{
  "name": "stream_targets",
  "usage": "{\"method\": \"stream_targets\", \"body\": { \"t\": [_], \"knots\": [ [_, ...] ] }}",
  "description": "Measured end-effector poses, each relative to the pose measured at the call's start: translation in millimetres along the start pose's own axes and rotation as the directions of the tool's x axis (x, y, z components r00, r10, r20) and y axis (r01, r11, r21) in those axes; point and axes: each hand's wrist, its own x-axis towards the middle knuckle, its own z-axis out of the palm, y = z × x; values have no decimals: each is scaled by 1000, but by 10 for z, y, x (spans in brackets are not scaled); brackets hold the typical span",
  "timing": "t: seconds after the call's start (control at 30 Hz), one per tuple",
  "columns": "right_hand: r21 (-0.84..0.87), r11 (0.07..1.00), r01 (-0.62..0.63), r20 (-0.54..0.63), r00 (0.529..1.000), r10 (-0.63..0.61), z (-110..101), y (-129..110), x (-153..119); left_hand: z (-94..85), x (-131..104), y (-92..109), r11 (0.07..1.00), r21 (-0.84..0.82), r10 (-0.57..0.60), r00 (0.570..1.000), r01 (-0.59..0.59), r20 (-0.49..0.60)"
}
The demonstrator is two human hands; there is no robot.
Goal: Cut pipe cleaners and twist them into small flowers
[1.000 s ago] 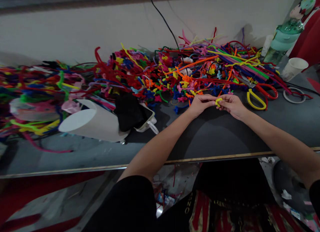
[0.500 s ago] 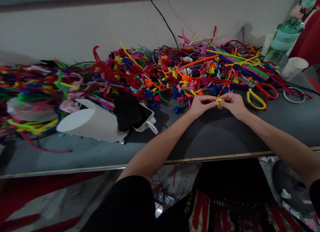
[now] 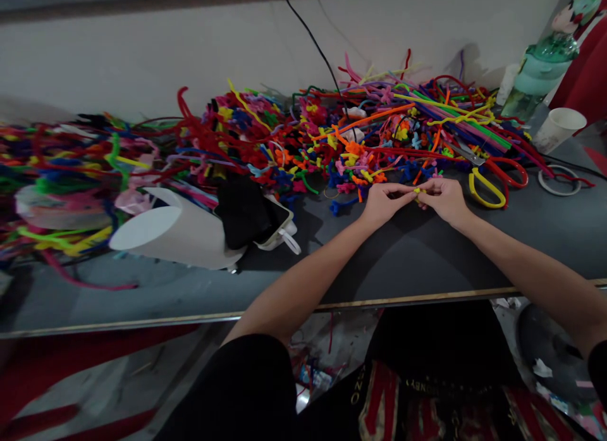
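Between my fingertips is a small twisted yellow pipe cleaner piece [image 3: 418, 195], mostly covered by the fingers. My left hand [image 3: 383, 204] pinches it from the left, and my right hand [image 3: 446, 199] pinches it from the right. Both hands are just above the grey tabletop. Behind them spreads a heap of coloured pipe cleaners [image 3: 374, 150], some bent into little shapes. A blue twisted piece [image 3: 342, 207] lies left of my left hand. Right of my right hand rest scissors with red and yellow handles [image 3: 488, 189].
A white curled sheet [image 3: 199, 238] and a black phone-like object [image 3: 244, 213] lie on the left. A paper cup [image 3: 558, 130], a green bottle [image 3: 533, 80] and a grey ring [image 3: 559, 180] are at the right. A black cable [image 3: 313, 39] hangs down the wall. The table edge [image 3: 403, 297] runs below my forearms.
My fingers have closed further over the yellow piece, so less of it shows. My left hand has shifted slightly to the right; the other things lie as before.
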Motion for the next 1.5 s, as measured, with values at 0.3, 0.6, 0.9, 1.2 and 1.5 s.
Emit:
{"method": "stream_targets", "body": {
  "t": [0.3, 0.6, 0.9, 1.2, 1.5],
  "knots": [
    [87, 995, -37, 8, 999, 37, 58, -70, -8, 18, -21, 45, 954, 223, 225, 970, -201, -88],
    [-4, 999, 40, 9, 999, -40, 50, -26, -6, 20, -31, 60, 821, 444, 426, 903, -359, -58],
    [-98, 993, 73, -7, 997, -74, 16, -16, -16, -3, -8, 50, 808, 409, 456, 890, -425, 23],
    [10, 1000, 11, -37, 999, -10, -24, -37, 57, -7, 15, -37, 941, 227, 257, 966, -250, -1],
    [101, 993, -69, 147, 988, 54, -14, -149, -9, 1, 5, 5, 985, 81, 162, 984, -156, -78]
  ]
}}
